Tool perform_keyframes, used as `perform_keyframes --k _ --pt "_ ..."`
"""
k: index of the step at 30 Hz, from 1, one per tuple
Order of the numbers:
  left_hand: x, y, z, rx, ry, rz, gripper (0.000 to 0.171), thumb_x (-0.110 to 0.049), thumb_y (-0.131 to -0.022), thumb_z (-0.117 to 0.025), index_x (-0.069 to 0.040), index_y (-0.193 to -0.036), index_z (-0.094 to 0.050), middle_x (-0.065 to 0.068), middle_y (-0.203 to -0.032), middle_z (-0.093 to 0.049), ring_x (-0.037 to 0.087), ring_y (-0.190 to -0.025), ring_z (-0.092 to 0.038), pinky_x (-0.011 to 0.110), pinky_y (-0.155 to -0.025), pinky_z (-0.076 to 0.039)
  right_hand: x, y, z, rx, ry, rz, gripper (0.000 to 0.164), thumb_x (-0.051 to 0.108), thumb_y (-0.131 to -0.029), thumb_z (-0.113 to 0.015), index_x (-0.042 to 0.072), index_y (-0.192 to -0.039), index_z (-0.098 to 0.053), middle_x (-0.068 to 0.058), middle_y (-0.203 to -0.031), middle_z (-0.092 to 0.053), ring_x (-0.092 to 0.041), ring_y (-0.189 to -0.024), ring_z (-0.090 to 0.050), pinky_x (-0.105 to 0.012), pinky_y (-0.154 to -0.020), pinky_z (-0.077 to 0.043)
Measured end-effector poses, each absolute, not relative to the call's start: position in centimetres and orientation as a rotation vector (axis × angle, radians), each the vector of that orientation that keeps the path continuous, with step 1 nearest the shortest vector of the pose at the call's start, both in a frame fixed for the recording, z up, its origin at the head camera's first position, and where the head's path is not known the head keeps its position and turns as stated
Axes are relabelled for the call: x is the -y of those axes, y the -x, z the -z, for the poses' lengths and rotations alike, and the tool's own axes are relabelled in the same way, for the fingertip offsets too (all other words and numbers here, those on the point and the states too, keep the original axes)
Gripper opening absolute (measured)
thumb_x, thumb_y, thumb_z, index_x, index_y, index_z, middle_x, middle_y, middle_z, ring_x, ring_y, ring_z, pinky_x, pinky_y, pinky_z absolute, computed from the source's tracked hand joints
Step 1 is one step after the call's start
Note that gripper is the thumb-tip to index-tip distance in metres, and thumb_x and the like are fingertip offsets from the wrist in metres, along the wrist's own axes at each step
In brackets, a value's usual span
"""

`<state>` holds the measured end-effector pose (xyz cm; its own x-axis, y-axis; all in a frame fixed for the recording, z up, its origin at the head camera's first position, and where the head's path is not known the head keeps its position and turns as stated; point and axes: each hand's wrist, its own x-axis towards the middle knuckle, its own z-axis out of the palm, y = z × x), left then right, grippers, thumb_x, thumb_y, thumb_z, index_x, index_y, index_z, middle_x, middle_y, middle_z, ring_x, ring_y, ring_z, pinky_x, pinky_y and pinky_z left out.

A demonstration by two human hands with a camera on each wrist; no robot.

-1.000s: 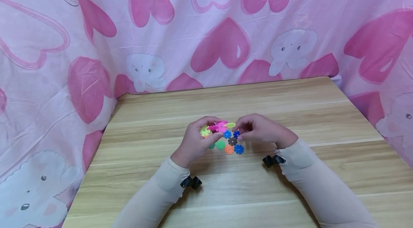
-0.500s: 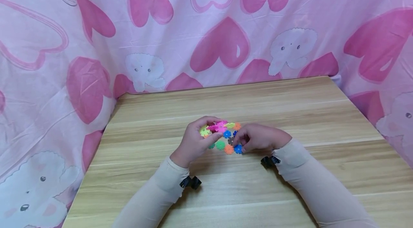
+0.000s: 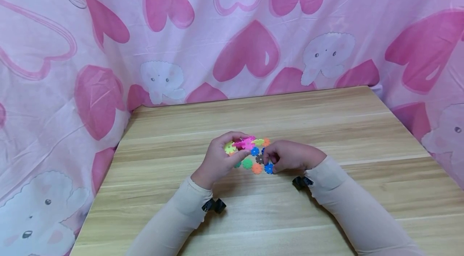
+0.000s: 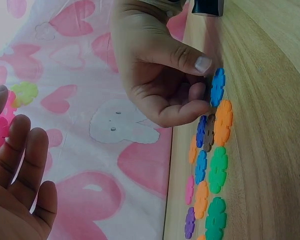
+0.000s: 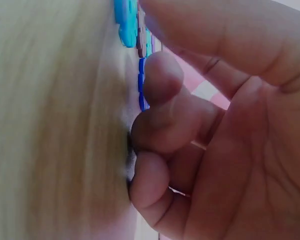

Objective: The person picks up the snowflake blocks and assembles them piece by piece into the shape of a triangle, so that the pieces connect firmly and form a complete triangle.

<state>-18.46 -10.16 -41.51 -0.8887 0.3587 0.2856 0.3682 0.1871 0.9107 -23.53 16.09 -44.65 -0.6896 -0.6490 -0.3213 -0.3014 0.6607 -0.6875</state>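
Note:
My left hand holds a joined piece of pink snowflake discs above the table, between thumb and fingers. A yellow-green disc sticks out from that piece in the left wrist view. Low over the tabletop, my right hand has its fingers curled, with thumb and forefinger at the edges of a blue snowflake disc. The same blue disc stands out beside the thumb in the left wrist view. Part of a disc shows by the thumb in the right wrist view.
Several loose discs lie close together on the wooden table, among them an orange disc, a green disc and a brown disc. A pink heart-patterned cloth hangs behind the table.
My right hand has come down and nearer from beside the dark blue disc to the blue disc at the near right of the group. The left hand has stayed in place with its pink piece.

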Motion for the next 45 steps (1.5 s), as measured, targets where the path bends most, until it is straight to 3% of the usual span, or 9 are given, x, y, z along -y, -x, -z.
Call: perform_keyframes --k 9,21,29,35,45 --pt "10.1 18.4 41.5 2.411 0.738 1.875 0.032 -0.016 -0.094 -0.080 -0.016 -0.125 -0.074 0.001 -0.121 -0.073 0.019 -0.106 -0.066 0.031 -0.086 -0.060 -15.6 23.2 44.6 -2.395 0.703 0.705 0.027 0.007 -0.085 -0.087 0.023 -0.093 -0.067 0.001 -0.082 -0.058 -0.019 -0.078 -0.055 -0.033 -0.068 -0.048" --pt "10.2 18.3 41.6 2.424 0.699 1.873 0.031 -0.016 -0.095 -0.079 -0.017 -0.126 -0.073 0.001 -0.119 -0.072 0.021 -0.102 -0.064 0.036 -0.083 -0.060 -15.6 23.0 44.5 -2.401 0.662 0.714 0.031 0.009 -0.084 -0.088 0.013 -0.085 -0.058 0.000 -0.078 -0.057 -0.019 -0.076 -0.055 -0.034 -0.067 -0.046" --pt "10.3 18.5 41.5 2.399 0.693 1.836 0.034 -0.015 -0.094 -0.080 -0.013 -0.127 -0.073 0.002 -0.118 -0.073 0.020 -0.107 -0.065 0.043 -0.092 -0.057 -16.2 23.3 43.6 -2.265 0.645 1.073 0.021 0.011 -0.091 -0.081 0.010 -0.107 -0.068 -0.001 -0.070 -0.058 -0.016 -0.063 -0.051 -0.031 -0.063 -0.047" --pt "10.3 18.5 41.4 2.388 0.693 1.845 0.033 -0.016 -0.096 -0.079 -0.013 -0.128 -0.072 0.003 -0.121 -0.072 0.020 -0.110 -0.066 0.037 -0.091 -0.059 -16.2 23.3 42.4 -2.261 0.711 1.417 0.022 0.007 -0.094 -0.076 0.002 -0.115 -0.071 -0.005 -0.079 -0.065 -0.016 -0.066 -0.055 -0.026 -0.058 -0.047" --pt "10.4 18.5 41.5 2.397 0.632 1.859 0.033 -0.021 -0.096 -0.079 -0.018 -0.128 -0.072 0.000 -0.123 -0.071 0.020 -0.112 -0.065 0.036 -0.091 -0.060 -16.1 22.3 40.5 -2.245 0.654 1.791 0.023 0.002 -0.097 -0.072 -0.004 -0.119 -0.070 -0.019 -0.093 -0.068 -0.020 -0.079 -0.069 -0.034 -0.077 -0.064"
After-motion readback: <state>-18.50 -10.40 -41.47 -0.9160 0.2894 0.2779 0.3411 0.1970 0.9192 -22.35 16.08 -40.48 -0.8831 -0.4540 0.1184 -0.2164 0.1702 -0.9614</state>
